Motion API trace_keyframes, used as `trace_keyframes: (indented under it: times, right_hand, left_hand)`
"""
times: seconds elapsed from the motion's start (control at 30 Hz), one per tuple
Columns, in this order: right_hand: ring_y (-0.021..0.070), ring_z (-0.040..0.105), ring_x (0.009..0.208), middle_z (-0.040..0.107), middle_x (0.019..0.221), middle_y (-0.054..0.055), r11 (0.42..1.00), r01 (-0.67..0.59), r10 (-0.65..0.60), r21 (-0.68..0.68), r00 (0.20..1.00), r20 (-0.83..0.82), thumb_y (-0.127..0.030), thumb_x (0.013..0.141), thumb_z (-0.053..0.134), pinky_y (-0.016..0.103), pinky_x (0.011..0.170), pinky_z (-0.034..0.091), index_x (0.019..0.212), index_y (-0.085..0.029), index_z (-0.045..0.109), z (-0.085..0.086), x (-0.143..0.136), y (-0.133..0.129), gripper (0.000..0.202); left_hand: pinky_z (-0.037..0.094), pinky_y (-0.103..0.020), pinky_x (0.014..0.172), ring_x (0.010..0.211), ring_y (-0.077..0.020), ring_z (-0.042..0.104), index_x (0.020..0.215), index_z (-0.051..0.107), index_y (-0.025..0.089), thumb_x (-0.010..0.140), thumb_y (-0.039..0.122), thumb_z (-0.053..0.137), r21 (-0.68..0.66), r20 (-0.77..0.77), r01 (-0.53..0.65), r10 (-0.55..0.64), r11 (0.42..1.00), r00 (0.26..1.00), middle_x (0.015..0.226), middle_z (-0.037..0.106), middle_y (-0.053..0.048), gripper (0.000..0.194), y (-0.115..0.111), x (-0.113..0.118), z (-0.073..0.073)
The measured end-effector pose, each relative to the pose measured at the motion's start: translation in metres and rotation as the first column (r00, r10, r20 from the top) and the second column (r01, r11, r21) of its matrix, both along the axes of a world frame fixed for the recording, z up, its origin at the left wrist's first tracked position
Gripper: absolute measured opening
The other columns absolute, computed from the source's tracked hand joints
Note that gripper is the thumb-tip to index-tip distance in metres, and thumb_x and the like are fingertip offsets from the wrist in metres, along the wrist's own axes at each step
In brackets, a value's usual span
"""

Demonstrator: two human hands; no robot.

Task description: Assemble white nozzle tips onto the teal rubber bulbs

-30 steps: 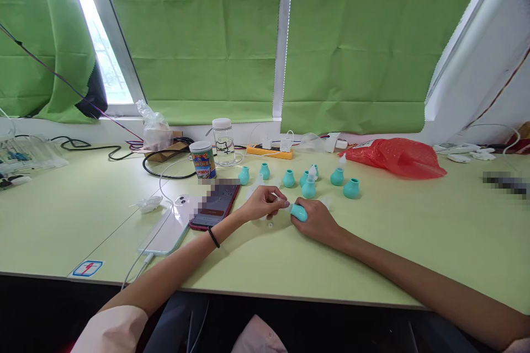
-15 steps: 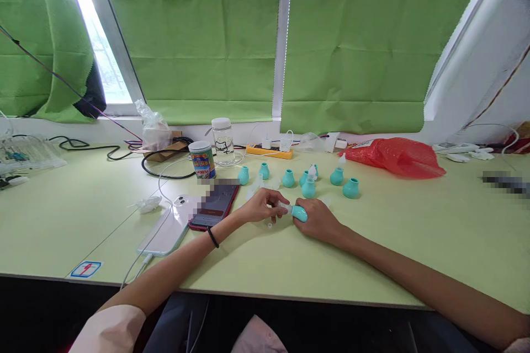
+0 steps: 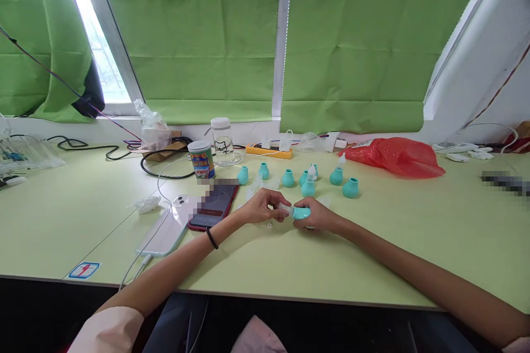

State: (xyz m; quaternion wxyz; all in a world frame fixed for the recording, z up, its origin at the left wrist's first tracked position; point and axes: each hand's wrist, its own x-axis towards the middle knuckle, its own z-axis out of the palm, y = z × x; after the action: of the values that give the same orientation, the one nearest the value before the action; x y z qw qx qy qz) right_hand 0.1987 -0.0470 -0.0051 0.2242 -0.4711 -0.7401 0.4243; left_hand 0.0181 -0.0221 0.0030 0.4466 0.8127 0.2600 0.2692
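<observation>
My left hand (image 3: 265,207) pinches a clear nozzle piece (image 3: 285,209) between thumb and fingers. Against its right end is the neck of a teal bulb (image 3: 301,213), lying sideways in my right hand (image 3: 317,214), whose fingers are closed round it. Nozzle and bulb meet end to end; the joint is partly hidden by my fingers. A small white ring (image 3: 269,225) lies on the table below my left hand. Behind the hands stand several teal bulbs (image 3: 350,188), some with clear tips on top, beside loose clear pieces (image 3: 260,185).
Left of my hands lie a dark phone (image 3: 215,204) and a white phone (image 3: 165,226) with a cable. Farther back are a can (image 3: 201,160), a lidded jar (image 3: 222,142), a yellow power strip (image 3: 269,151) and a red plastic bag (image 3: 393,157).
The teal bulb has turned to lie more level, and the fingers of my right hand have shifted round it. My left hand has barely moved.
</observation>
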Motion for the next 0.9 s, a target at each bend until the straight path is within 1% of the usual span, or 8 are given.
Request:
trace_keyframes:
  times: [0.13, 0.27, 0.37, 0.47, 0.57, 0.67, 0.8, 0.9]
  right_hand:
    - [0.0044, 0.034, 0.032, 0.042, 0.04, -0.007, 0.971, -0.04, 0.012, -0.235, 0.993, -0.118, -0.022, 0.055, 0.055, 0.015, 0.028, 0.02, 0.06, -0.015, 0.05, 0.001, 0.001, 0.0, 0.01]
    - [0.0031, 0.033, 0.029, 0.045, 0.039, -0.007, 0.917, -0.115, 0.036, -0.382, 0.977, -0.208, -0.019, 0.056, 0.055, 0.014, 0.026, 0.018, 0.061, -0.014, 0.05, 0.004, 0.002, 0.002, 0.009]
    - [0.0029, 0.032, 0.027, 0.046, 0.038, -0.006, 0.867, -0.166, 0.059, -0.471, 0.971, -0.233, -0.018, 0.056, 0.055, 0.014, 0.024, 0.018, 0.058, -0.014, 0.047, 0.005, 0.004, 0.005, 0.009]
    - [0.0027, 0.031, 0.026, 0.046, 0.037, -0.005, 0.827, -0.195, 0.066, -0.527, 0.965, -0.253, -0.018, 0.058, 0.055, 0.013, 0.023, 0.018, 0.055, -0.014, 0.044, 0.007, 0.007, 0.007, 0.011]
    - [0.0031, 0.032, 0.027, 0.046, 0.036, -0.005, 0.796, -0.193, 0.042, -0.574, 0.963, -0.266, -0.018, 0.058, 0.054, 0.012, 0.022, 0.018, 0.057, -0.015, 0.045, 0.008, 0.008, 0.007, 0.01]
    - [0.0032, 0.031, 0.026, 0.046, 0.036, -0.005, 0.776, -0.202, 0.042, -0.597, 0.962, -0.271, -0.018, 0.058, 0.053, 0.012, 0.022, 0.018, 0.057, -0.015, 0.045, 0.009, 0.007, 0.006, 0.009]
    - [0.0034, 0.031, 0.026, 0.045, 0.036, -0.005, 0.768, -0.189, 0.016, -0.612, 0.961, -0.276, -0.017, 0.058, 0.052, 0.012, 0.021, 0.018, 0.059, -0.016, 0.045, 0.009, 0.006, 0.005, 0.007]
    - [0.0041, 0.034, 0.029, 0.046, 0.039, -0.005, 0.783, -0.182, 0.006, -0.594, 0.958, -0.286, -0.018, 0.059, 0.054, 0.012, 0.023, 0.019, 0.062, -0.016, 0.045, 0.008, 0.006, 0.005, 0.009]
  left_hand:
    - [0.041, -0.019, 0.048, 0.053, -0.0104, 0.055, 0.085, 0.055, 0.009, 0.065, 0.034, 0.058, 0.007, 0.001, 0.009, -0.009, 1.0, 1.0, 0.064, 0.06, -0.005, 0.033, 0.0, 0.0, -0.001]
    - [0.04, -0.018, 0.049, 0.054, -0.0094, 0.054, 0.086, 0.056, 0.009, 0.065, 0.035, 0.058, 0.021, 0.008, 0.014, -0.014, 1.0, 1.0, 0.065, 0.059, -0.005, 0.034, 0.0, 0.0, -0.002]
    - [0.039, -0.017, 0.047, 0.055, -0.0084, 0.052, 0.088, 0.055, 0.009, 0.066, 0.035, 0.057, 0.041, -0.011, 0.017, -0.017, 0.999, 1.0, 0.068, 0.058, -0.005, 0.035, -0.001, 0.001, -0.002]
    - [0.036, -0.016, 0.045, 0.054, -0.0071, 0.048, 0.089, 0.056, 0.009, 0.067, 0.035, 0.056, 0.073, -0.035, 0.012, -0.009, 0.997, 0.999, 0.066, 0.057, -0.004, 0.034, -0.003, 0.001, -0.001]
    - [0.034, -0.015, 0.044, 0.053, -0.006, 0.044, 0.087, 0.057, 0.01, 0.067, 0.034, 0.056, 0.132, -0.035, -0.003, 0.007, 0.991, 0.999, 0.064, 0.054, -0.002, 0.031, -0.006, 0.002, 0.0]
    - [0.035, -0.015, 0.046, 0.056, -0.0068, 0.043, 0.085, 0.059, 0.01, 0.067, 0.034, 0.056, 0.185, -0.03, -0.017, 0.023, 0.983, 0.999, 0.065, 0.053, -0.002, 0.03, -0.009, 0.003, 0.002]
    - [0.04, -0.017, 0.051, 0.062, -0.0091, 0.046, 0.082, 0.06, 0.009, 0.067, 0.032, 0.056, 0.172, -0.008, -0.028, 0.03, 0.985, 1.0, 0.071, 0.056, -0.005, 0.028, -0.01, 0.004, 0.002]
    - [0.041, -0.018, 0.053, 0.063, -0.0103, 0.049, 0.081, 0.06, 0.009, 0.066, 0.032, 0.057, 0.14, 0.011, -0.035, 0.034, 0.99, 0.999, 0.073, 0.058, -0.006, 0.028, -0.01, 0.005, 0.002]
